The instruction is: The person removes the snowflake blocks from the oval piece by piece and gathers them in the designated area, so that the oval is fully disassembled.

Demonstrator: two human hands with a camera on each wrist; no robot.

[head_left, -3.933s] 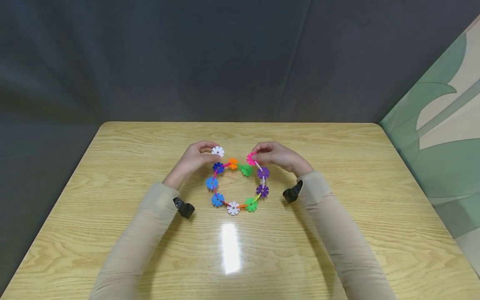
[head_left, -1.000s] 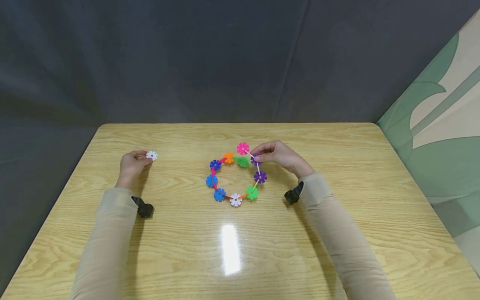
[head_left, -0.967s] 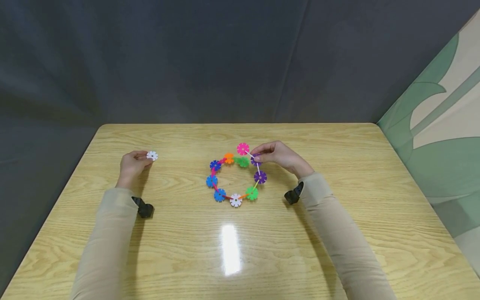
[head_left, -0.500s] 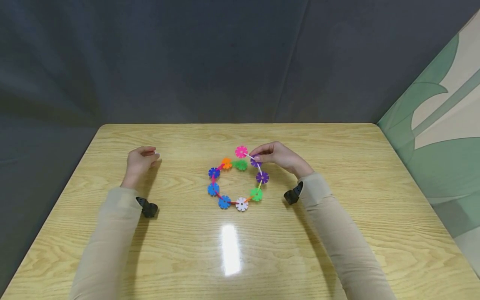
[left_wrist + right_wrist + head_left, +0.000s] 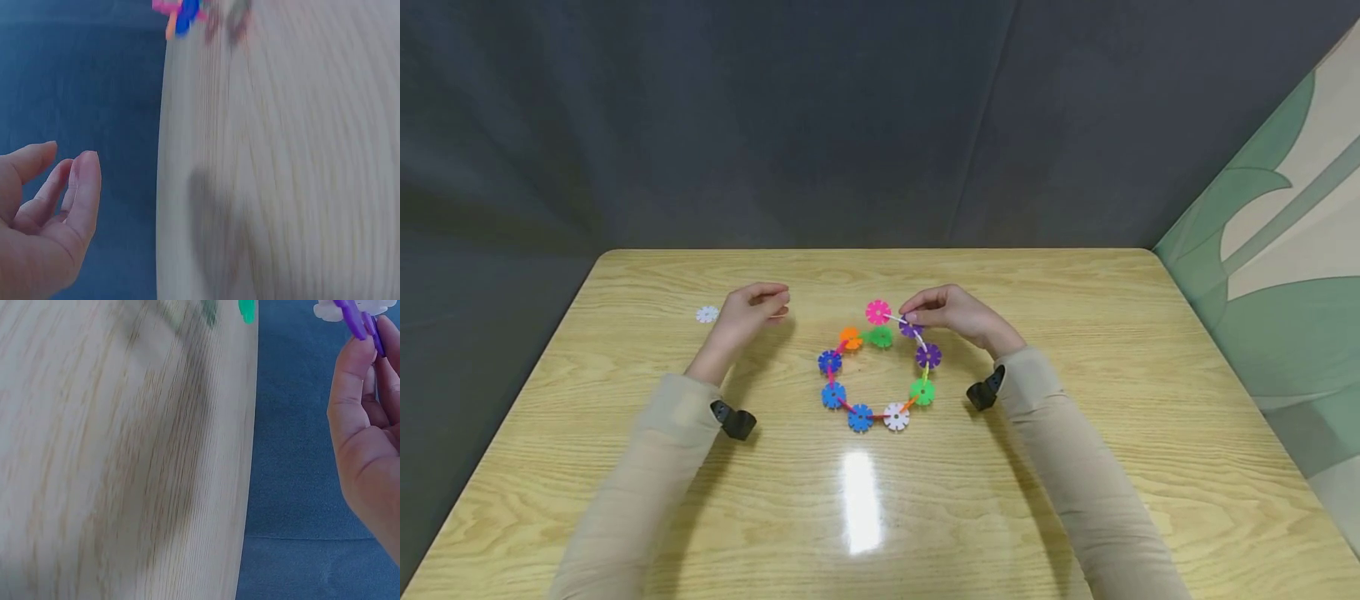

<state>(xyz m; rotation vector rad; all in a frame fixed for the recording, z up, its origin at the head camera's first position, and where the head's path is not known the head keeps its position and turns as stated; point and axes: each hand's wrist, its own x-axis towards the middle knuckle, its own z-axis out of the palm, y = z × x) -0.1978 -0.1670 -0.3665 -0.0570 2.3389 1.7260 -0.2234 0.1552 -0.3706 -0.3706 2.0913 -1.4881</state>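
A ring-like chain of slotted snowflake discs lies on the table in the head view, its pink disc at the top end beside a green disc. My right hand pinches a purple disc of the chain between thumb and fingertips; the right wrist view shows the purple disc in that pinch. My left hand is above the table left of the chain, holding nothing. Its thumb and fingers are loosely bent and apart in the left wrist view. Behind the left hand, a loose white disc lies on the table.
The wooden table ends at a dark curtain behind and on the left. A patterned green panel stands at the right. Both wrists wear small black cameras.
The left hand carried the white disc left, let it go on the table, then moved back right towards the chain. The right hand shifted its pinch from the pink disc to the purple one.
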